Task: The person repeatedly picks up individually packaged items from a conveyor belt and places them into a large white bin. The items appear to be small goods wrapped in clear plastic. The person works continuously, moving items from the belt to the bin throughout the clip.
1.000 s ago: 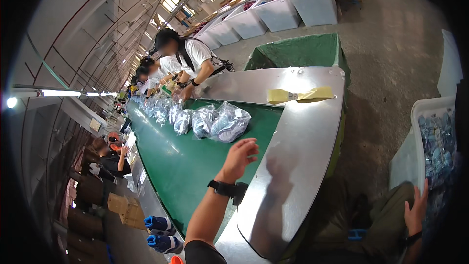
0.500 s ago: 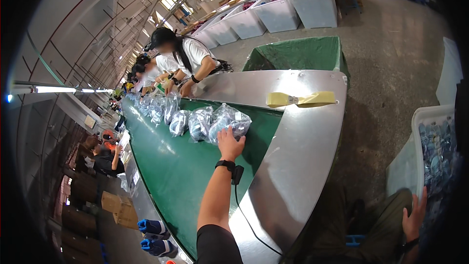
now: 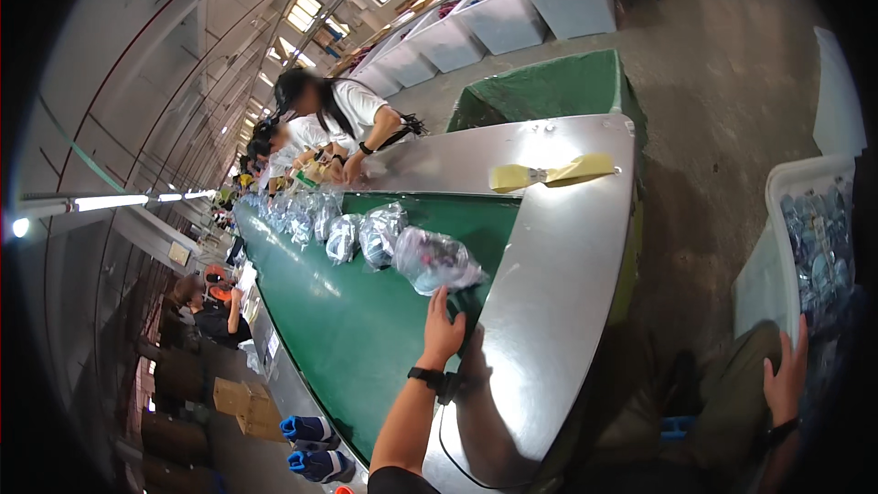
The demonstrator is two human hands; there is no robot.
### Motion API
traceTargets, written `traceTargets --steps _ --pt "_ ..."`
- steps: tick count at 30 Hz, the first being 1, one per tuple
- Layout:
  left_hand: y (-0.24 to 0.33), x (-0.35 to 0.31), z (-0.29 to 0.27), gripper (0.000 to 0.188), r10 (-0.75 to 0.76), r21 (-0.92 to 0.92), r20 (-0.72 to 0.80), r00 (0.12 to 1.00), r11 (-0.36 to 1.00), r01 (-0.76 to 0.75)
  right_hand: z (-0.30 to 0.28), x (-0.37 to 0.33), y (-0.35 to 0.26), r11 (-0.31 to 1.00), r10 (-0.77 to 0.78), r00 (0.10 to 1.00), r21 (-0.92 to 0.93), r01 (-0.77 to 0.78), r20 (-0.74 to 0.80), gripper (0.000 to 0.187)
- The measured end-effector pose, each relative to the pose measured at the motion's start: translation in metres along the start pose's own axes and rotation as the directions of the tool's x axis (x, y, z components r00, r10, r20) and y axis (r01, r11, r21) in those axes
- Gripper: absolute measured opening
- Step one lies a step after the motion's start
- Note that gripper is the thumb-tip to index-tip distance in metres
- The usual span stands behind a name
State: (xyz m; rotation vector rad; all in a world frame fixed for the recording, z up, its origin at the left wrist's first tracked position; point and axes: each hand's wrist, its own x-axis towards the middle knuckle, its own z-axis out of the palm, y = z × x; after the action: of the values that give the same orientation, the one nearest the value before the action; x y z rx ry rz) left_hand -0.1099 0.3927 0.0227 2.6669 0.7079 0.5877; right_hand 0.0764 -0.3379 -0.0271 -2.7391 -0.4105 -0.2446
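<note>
My left hand (image 3: 443,329) reaches over the green belt (image 3: 357,329), fingers stretched out. Their tips meet the near edge of a clear plastic bag (image 3: 437,261) with dark, partly pinkish contents I cannot make out. Beyond it, another filled bag (image 3: 382,234) and a smaller one (image 3: 343,238) lie in a row with several more. At the lower right my right hand (image 3: 785,380) is beside the rim of a white bin (image 3: 776,247), thumb and fingers apart, with nothing visible in it. Many plastic-wrapped bluish items (image 3: 823,247) fill that bin.
A metal table edge (image 3: 558,284) borders the belt, with a yellow strip (image 3: 553,172) on it. Behind stands a green-lined bin (image 3: 549,91). Co-workers (image 3: 352,119) handle things along the far side. Blue shoes (image 3: 315,448) sit at the near left edge.
The nearest bag has shifted right and nearer, toward the metal edge, and turned. My left hand has moved from on top of it to its near side. The view has tilted slightly.
</note>
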Motion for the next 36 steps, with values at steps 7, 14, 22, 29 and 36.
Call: traceTargets --steps 7,14,22,29,36 --pt "-0.036 -0.034 -0.022 0.035 -0.661 -0.879 0.099 0.744 0.293 0.377 -0.008 0.002 -0.007 0.999 0.029 1.000 0.024 -0.030 0.011 0.061" --pt "-0.031 -0.021 -0.035 0.057 -0.801 -0.887 0.250 0.543 0.036 0.461 -0.012 0.005 -0.012 0.999 0.040 0.999 0.012 -0.040 0.034 0.059" --pt "-0.048 0.025 -0.015 0.056 -0.555 -0.841 0.498 0.666 -0.123 0.527 -0.007 0.002 -0.004 0.999 0.036 0.998 -0.024 -0.035 0.042 0.058" --pt "0.068 0.018 -0.039 0.052 -0.365 -0.839 0.541 0.758 -0.289 0.460 -0.033 0.006 -0.026 0.987 0.076 0.997 0.140 -0.077 0.014 0.054" --pt "0.265 -0.040 0.005 0.061 0.049 -0.720 0.669 0.742 -0.204 0.663 -0.088 0.013 -0.102 0.887 -0.200 0.971 0.398 0.235 -0.128 0.057"
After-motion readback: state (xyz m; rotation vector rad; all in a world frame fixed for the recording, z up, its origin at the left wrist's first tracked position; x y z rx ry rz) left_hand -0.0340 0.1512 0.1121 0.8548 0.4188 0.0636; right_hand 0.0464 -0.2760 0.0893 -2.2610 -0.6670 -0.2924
